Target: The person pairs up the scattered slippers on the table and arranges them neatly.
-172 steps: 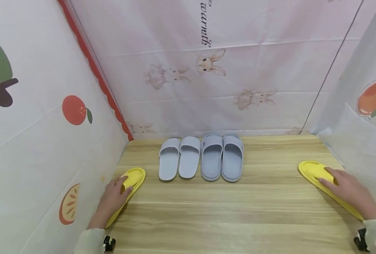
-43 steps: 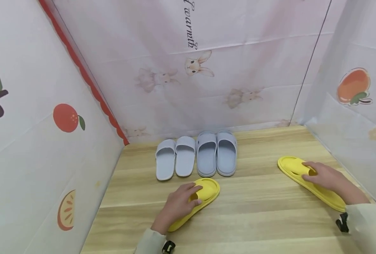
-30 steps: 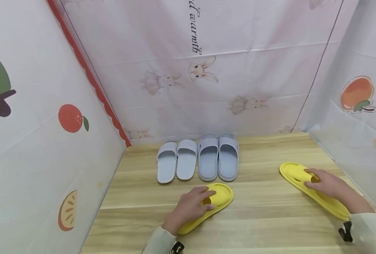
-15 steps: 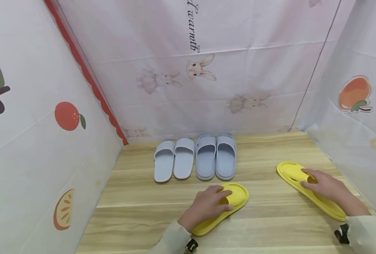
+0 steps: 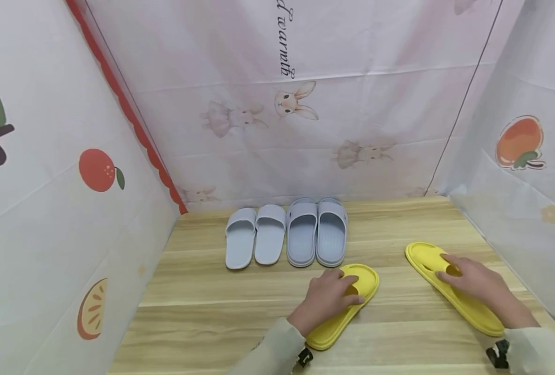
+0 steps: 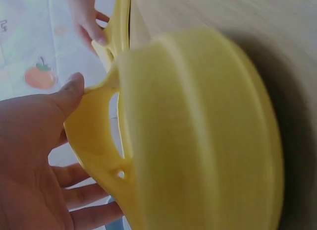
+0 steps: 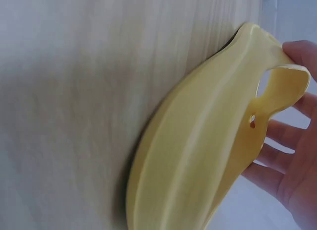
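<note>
Before me, right of the floor's middle, my left hand [image 5: 326, 299] grips the strap of a yellow slipper [image 5: 367, 278]. Its thumb and fingers curl over the strap in the left wrist view, where the slipper's ribbed edge [image 6: 203, 136] fills the middle. This slipper's toe points away and to the right. Further right, my right hand [image 5: 474, 281] holds the strap of a second yellow slipper [image 5: 420, 254], whose toe points away and to the left. The right wrist view has fingers [image 7: 285, 133] around that strap. A gap parts the two toes.
Two white slippers [image 5: 240, 250] and two grey slippers [image 5: 302, 242] stand in a row near the back wall, toes to it. Cloth-covered walls [image 5: 38, 229] bound the wooden floor [image 5: 202, 317] at left, back and right.
My left hand has brought its yellow slipper from beside the left wall rightward, close to the other one. My right hand keeps its hold at the right side. The head view has shifted a little.
</note>
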Demonstrator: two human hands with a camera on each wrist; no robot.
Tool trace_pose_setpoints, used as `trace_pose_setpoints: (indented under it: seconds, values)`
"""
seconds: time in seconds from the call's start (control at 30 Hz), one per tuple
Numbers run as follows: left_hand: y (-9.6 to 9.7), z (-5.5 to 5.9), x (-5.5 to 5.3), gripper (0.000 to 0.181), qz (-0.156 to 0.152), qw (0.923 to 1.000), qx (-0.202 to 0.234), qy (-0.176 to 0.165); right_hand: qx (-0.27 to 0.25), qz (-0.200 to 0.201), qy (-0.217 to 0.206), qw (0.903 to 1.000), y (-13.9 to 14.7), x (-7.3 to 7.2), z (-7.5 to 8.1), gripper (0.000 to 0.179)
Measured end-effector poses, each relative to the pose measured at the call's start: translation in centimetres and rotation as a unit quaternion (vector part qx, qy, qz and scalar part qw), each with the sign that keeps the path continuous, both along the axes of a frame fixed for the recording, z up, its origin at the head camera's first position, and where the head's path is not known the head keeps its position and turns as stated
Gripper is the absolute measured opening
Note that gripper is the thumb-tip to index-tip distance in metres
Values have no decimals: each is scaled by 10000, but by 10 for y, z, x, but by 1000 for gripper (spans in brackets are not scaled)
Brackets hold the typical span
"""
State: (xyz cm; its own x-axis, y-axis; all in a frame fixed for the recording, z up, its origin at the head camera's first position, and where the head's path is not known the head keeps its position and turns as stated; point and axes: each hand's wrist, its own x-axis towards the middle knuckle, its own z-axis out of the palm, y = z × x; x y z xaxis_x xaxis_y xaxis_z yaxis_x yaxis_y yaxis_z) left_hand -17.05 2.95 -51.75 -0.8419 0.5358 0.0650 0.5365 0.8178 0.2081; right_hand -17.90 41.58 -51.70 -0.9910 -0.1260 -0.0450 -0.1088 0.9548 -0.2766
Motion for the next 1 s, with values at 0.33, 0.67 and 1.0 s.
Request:
trace_pose_setpoints:
  seconds: [0.33, 0.67, 1.0]
  values:
    - [37, -6, -9, 55, 507, 9980, -147, 346, 93, -136, 25, 9999, -19, 6, 2, 85]
    - [63, -6, -16, 56, 665, 9965, -149, 480, 62, -67, -97, 9999, -29, 11, 10, 80]
    - [81, -10, -16, 52, 1021, 9933, 168, 517, -84, -88, 117, 9999, -43, 17, 6, 80]
